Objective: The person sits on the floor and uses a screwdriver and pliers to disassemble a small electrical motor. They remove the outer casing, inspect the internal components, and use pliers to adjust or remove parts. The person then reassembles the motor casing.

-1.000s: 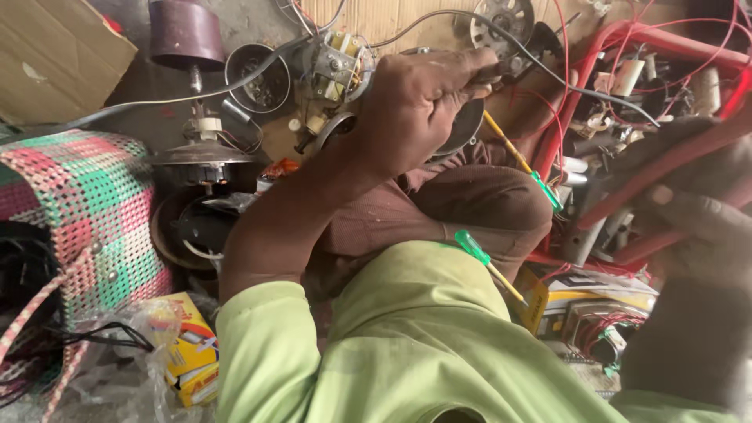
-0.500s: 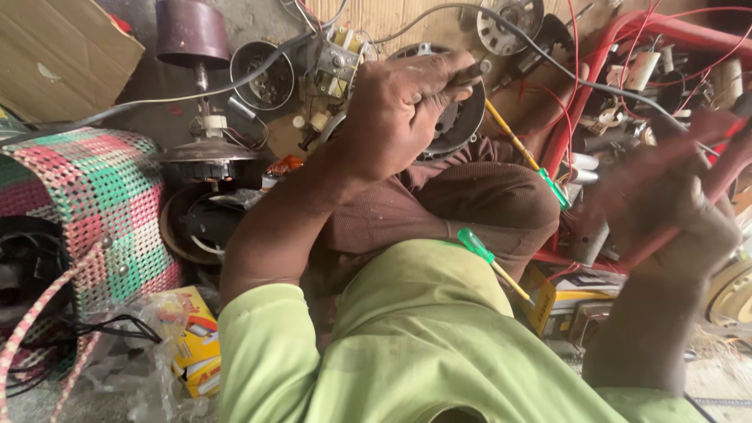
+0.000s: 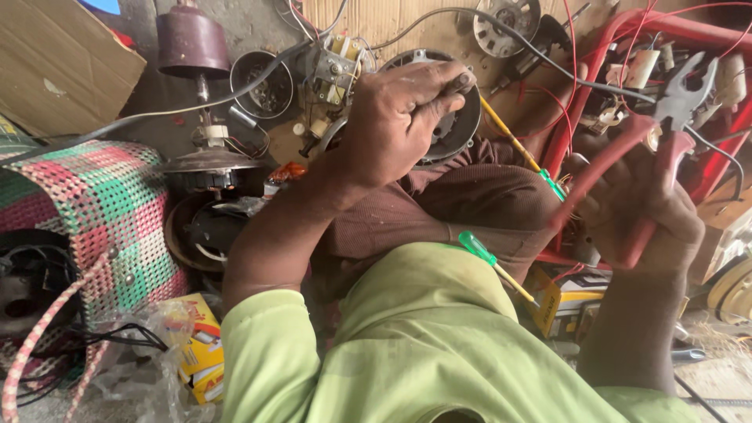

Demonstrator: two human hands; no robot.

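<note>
At the upper middle of the frame the left hand (image 3: 403, 117) is clenched, fingertips pinched together over the rim of a round dark motor housing (image 3: 454, 129) that sits behind it; whatever small part the fingers pinch is too hidden to name. At the right edge the right hand (image 3: 646, 219) is wrapped around the two red handles of one pair of pliers (image 3: 666, 117), whose grey metal jaws stand apart and point toward the upper right corner — well apart from the left hand.

Two screwdrivers show: one with a green handle and yellow shaft (image 3: 493, 265) lies on the light-green sleeve near the centre, and a second, yellow-shafted with a green tip (image 3: 521, 149), slants across the brown trouser knee (image 3: 486, 204) between the two hands.

To the left stands one woven basket (image 3: 94, 211) in pink, green and white. Just right of it are two stacked dark fan motor parts (image 3: 207, 204), and above them, in the upper left, one maroon cone-shaped cover (image 3: 190, 43) on a rod beside one round metal cup (image 3: 262, 84). A sheet of brown cardboard (image 3: 55, 63) fills the upper left corner. One yellow box (image 3: 200, 352) lies in crumpled clear plastic at the lower left. Red wires (image 3: 568, 86) trail over the red metal frame (image 3: 705, 31) at the upper right.
</note>
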